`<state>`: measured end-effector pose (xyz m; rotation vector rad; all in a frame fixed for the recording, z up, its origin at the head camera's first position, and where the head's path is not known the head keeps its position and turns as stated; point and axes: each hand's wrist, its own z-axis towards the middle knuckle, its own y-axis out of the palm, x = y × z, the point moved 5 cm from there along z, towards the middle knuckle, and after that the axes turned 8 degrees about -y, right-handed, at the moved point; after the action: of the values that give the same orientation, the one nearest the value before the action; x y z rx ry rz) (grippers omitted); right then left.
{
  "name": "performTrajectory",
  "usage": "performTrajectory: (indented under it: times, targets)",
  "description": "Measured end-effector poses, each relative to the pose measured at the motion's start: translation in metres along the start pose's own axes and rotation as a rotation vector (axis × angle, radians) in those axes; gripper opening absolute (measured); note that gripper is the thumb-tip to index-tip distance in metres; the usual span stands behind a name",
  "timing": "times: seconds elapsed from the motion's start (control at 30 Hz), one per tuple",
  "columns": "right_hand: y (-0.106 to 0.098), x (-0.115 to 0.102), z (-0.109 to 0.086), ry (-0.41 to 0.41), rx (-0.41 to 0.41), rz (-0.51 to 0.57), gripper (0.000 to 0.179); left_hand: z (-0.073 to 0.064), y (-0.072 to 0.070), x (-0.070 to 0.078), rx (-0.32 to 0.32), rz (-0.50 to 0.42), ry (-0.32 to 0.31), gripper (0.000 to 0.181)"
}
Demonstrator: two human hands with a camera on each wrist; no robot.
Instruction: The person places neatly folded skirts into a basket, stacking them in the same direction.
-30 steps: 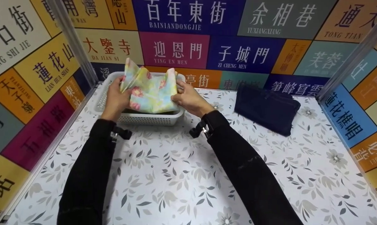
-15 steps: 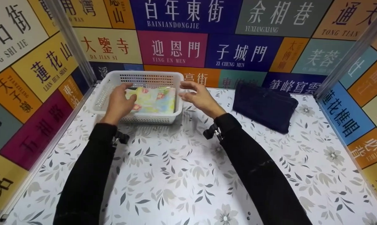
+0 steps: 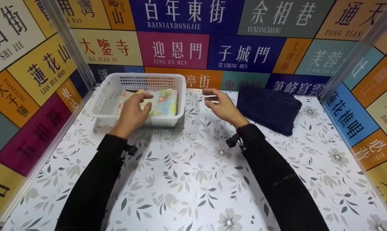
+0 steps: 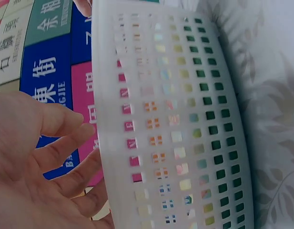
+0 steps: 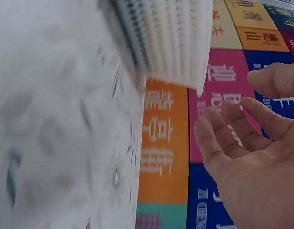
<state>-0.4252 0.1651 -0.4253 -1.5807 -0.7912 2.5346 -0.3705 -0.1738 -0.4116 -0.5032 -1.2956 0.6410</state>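
A folded cloth (image 3: 166, 102) with a pastel yellow, blue and pink floral print lies inside a white perforated plastic basket (image 3: 177, 77) at the back left. Over the basket's front rim hovers my left hand (image 3: 134, 110), fingers loosely bent and holding nothing; it hides part of the cloth. The left wrist view shows that hand (image 4: 51, 157) beside the holed basket wall (image 4: 175, 119). My right hand (image 3: 224, 107) is in the air between the basket and a folded navy garment (image 3: 268, 109), fingers relaxed. In the right wrist view its palm (image 5: 261, 176) holds nothing.
A table (image 3: 193, 179) with a grey leaf-and-flower cover spreads below both arms. Behind it stands a wall (image 3: 174, 48) of coloured panels with Chinese lettering, and similar panels (image 3: 29, 144) rise at the left and right sides.
The floral cloth, held up over the basket by both hands earlier, now lies in it, released. My right hand has moved right, away from the basket; my left has shifted slightly right.
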Motion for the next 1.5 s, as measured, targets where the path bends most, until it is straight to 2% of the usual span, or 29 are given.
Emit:
performTrajectory:
  times: [0.17,0.33,0.53,0.63,0.77,0.9,1.1,1.2,1.3,1.5]
  targets:
    - [-0.022,0.016,-0.018,0.018,0.013,-0.045,0.053,-0.012,0.009,0.013,0.004,0.036,0.038,0.036]
    - [-0.042,0.028,-0.034,0.038,0.022,-0.117,0.052,-0.022,0.018,0.033,0.009,0.063,0.088,0.035]
    - [-0.066,0.039,-0.054,0.056,0.02,-0.344,0.054,-0.034,0.036,0.056,0.018,0.124,0.163,0.033]
    - [-0.081,0.043,-0.064,0.09,0.032,-0.459,0.055,-0.039,0.047,0.067,0.024,0.157,0.198,0.033]
    - [-0.095,0.05,-0.076,0.154,0.04,-0.545,0.057,-0.043,0.061,0.079,0.03,0.16,0.235,0.032]
    - [-0.106,0.059,-0.088,0.255,0.038,-0.593,0.059,-0.046,0.076,0.092,0.01,0.158,0.281,0.031]
    - [-0.117,0.076,-0.101,0.391,-0.001,-0.622,0.064,-0.05,0.104,0.109,-0.019,0.159,0.388,0.032]
    - [-0.119,0.081,-0.104,0.406,-0.033,-0.638,0.064,-0.051,0.119,0.115,-0.038,0.172,0.424,0.032]
    - [-0.119,0.084,-0.107,0.4,-0.048,-0.659,0.063,-0.049,0.134,0.118,-0.074,0.183,0.433,0.033]
    - [-0.118,0.083,-0.108,0.377,-0.04,-0.663,0.058,-0.044,0.154,0.118,-0.16,0.204,0.39,0.037]
